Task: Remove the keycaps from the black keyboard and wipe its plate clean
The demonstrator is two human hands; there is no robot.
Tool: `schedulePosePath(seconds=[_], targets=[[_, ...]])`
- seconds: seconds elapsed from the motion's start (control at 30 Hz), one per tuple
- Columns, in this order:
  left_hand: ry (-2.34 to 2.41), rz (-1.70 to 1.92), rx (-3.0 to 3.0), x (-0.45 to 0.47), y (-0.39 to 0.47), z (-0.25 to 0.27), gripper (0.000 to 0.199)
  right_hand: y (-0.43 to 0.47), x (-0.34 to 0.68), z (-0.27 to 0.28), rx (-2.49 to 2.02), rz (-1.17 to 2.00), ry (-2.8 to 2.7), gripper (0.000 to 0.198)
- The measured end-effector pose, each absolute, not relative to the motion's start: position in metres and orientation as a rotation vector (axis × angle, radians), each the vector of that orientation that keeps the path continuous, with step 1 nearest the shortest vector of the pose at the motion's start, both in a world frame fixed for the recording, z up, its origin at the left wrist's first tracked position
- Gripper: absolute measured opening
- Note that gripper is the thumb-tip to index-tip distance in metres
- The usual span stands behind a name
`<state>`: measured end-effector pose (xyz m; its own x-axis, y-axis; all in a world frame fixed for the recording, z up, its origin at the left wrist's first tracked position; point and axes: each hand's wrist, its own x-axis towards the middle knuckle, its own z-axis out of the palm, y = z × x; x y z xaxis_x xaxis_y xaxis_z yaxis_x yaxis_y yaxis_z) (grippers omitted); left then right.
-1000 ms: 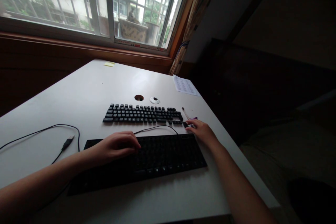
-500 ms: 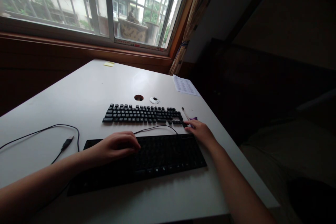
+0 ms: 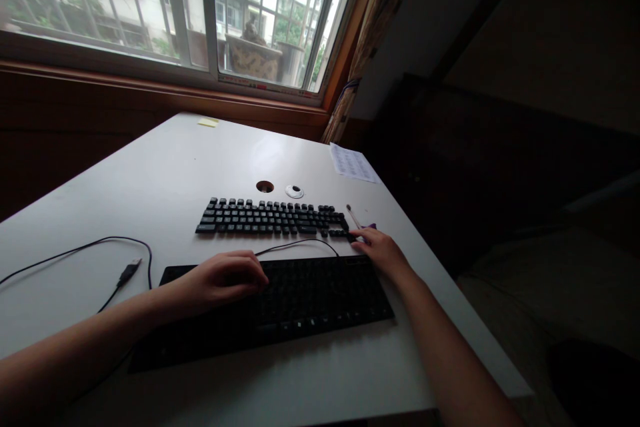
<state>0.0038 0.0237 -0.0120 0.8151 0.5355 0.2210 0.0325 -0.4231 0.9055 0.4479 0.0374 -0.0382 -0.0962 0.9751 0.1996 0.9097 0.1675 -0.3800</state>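
Left grip (image 3: pixel 233 275) over keyboard (image 3: pixel 320 290), keycaps (image 3: pixel 271 219) beyond

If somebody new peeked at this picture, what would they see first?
Probably the bright window at the top, the lightest part of the picture. Next, rows of black keycaps on the white desk, just beyond the black keyboard. The left hand is over that keyboard; the right hand is at the rows' right end.
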Motion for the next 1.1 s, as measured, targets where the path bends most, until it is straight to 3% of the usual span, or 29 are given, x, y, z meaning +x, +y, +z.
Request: schedulePosePath(seconds=[0.63, 0.97, 1.1], targets=[[0.425, 0.58, 1.938, 0.002, 0.024, -0.013, 0.016, 0.032, 0.451, -0.03, -1.702, 0.23, -1.92, 0.026], [0.417, 0.563, 2.028, 0.002, 0.02, -0.01, 0.017, -0.02, 0.447, -0.018, -1.677, 0.194, -1.489, 0.036], [0.393, 0.568, 2.075, 0.004, 0.018, -0.01, 0.017, -0.045, 0.434, -0.018, -1.603, 0.317, -1.333, 0.035]])
